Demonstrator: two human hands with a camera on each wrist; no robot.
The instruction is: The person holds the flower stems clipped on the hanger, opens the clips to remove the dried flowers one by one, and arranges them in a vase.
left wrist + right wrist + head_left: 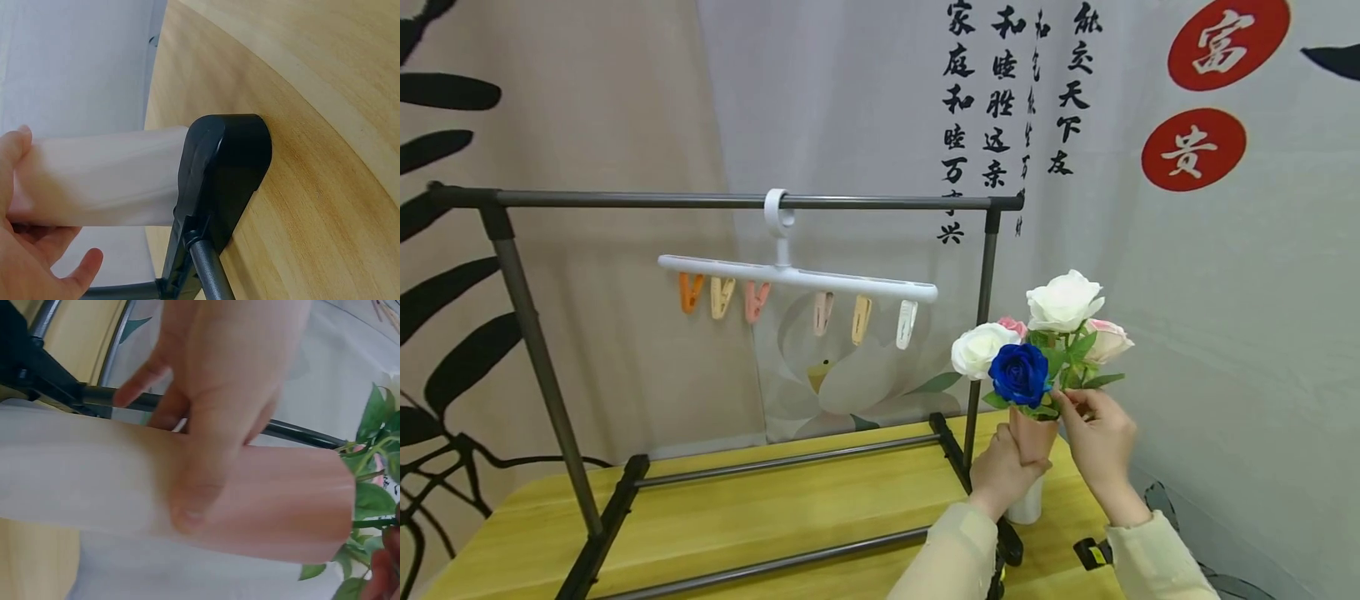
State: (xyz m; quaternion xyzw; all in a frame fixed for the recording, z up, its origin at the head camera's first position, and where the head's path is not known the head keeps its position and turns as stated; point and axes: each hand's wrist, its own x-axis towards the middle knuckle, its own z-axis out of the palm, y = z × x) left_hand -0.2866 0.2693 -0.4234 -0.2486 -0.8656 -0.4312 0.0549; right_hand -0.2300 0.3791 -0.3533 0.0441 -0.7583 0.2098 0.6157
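Observation:
A vase point(1027, 502), white below and pink above, stands at the table's right side beside the rack's foot. My left hand point(1009, 473) grips it around the middle, thumb across the front in the right wrist view. In it are artificial roses: a blue rose point(1019, 374), white roses point(1064, 302) and pale pink ones point(1108, 341), with green leaves. At the vase's mouth my right hand point(1101, 442) pinches a green flower stem point(374, 523). Which bloom that stem carries cannot be told. In the left wrist view the vase point(112, 178) partly hides the left fingers.
A dark metal rack point(647, 200) stands on the yellow wooden table point(775, 508), close to the vase's left. From its bar hangs a white hanger point(797, 276) with several coloured clips. A small black object point(1092, 553) lies near the right sleeve.

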